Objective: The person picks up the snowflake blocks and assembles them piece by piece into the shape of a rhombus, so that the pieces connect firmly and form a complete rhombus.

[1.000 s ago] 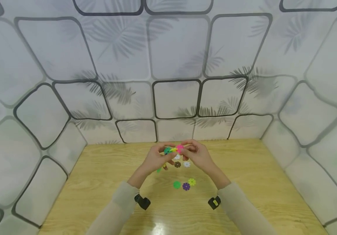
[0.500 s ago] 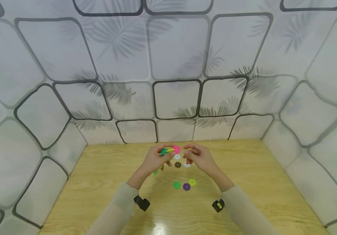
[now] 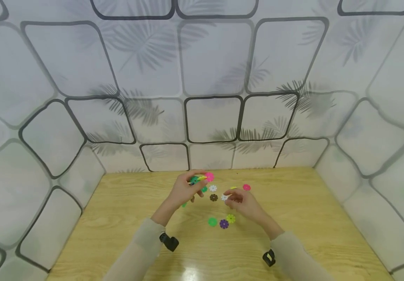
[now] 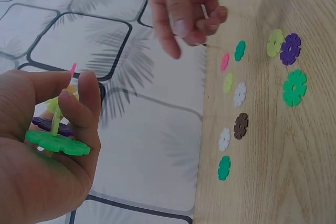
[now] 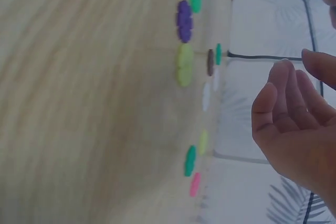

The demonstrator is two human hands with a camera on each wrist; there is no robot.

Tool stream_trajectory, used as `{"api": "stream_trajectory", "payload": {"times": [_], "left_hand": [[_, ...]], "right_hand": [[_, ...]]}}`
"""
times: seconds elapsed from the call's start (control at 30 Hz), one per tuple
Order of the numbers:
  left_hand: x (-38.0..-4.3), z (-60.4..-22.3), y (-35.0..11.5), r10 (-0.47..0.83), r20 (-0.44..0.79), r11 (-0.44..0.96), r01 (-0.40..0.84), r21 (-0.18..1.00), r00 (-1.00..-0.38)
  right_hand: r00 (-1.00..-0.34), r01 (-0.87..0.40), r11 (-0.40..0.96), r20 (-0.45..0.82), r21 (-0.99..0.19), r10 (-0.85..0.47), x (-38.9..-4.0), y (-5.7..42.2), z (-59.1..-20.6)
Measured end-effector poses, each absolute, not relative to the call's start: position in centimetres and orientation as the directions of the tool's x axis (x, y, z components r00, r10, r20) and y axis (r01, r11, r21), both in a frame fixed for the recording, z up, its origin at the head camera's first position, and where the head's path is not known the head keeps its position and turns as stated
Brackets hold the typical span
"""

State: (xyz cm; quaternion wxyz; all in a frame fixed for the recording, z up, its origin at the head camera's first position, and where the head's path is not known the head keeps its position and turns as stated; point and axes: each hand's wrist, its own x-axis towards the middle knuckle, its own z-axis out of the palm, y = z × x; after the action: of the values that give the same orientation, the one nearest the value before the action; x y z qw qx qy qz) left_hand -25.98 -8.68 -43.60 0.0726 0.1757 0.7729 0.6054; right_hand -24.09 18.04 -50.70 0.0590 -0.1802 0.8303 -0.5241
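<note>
- One patterned wall [image 3: 212, 58] fills twelve o'clock, the biggest thing before me.
- The wooden table [image 3: 96, 234] runs from its foot to six o'clock, under both my arms.
- My left hand [image 3: 187, 187], at ten o'clock from the brown disc [image 3: 214, 197], is raised off the wood, thumb and fingers pinching a joined cluster [image 4: 56, 124] of notched discs.
- My right hand [image 3: 245, 203] hangs clear of the wood, fingers loosely bent, nothing visible between them.
- Around that hand, loose discs lie flat: the white disc [image 3: 224, 198] at nine o'clock, nearest my fingertips; the pink disc [image 3: 246, 187] at twelve; the purple disc [image 3: 224, 224] at eight.
- I judge the step as picking out another disc while my left steadies the cluster; the next move probably calls for lowering my right and pinching one thin rim.
- Joining would then need its small notches lined up squarely.
</note>
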Motion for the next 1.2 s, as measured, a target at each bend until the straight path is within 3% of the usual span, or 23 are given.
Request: {"api": "stream_trajectory", "payload": {"times": [0.47, 1.2], "left_hand": [[-26.4, -43.7, -8.7, 0.342, 0.105, 0.217, 0.188, 0.958, -0.934], [-26.2, -43.7, -8.8, 0.326, 0.115, 0.218, 0.193, 0.957, -0.938]], "right_hand": [[-0.927, -0.227, 0.6, -0.018, -0.767, -0.374, -23.1, 19.7, -53.7], [-0.898, -0.344, 0.669, 0.021, -0.659, -0.44, -23.5, 19.9, -56.1]]}}
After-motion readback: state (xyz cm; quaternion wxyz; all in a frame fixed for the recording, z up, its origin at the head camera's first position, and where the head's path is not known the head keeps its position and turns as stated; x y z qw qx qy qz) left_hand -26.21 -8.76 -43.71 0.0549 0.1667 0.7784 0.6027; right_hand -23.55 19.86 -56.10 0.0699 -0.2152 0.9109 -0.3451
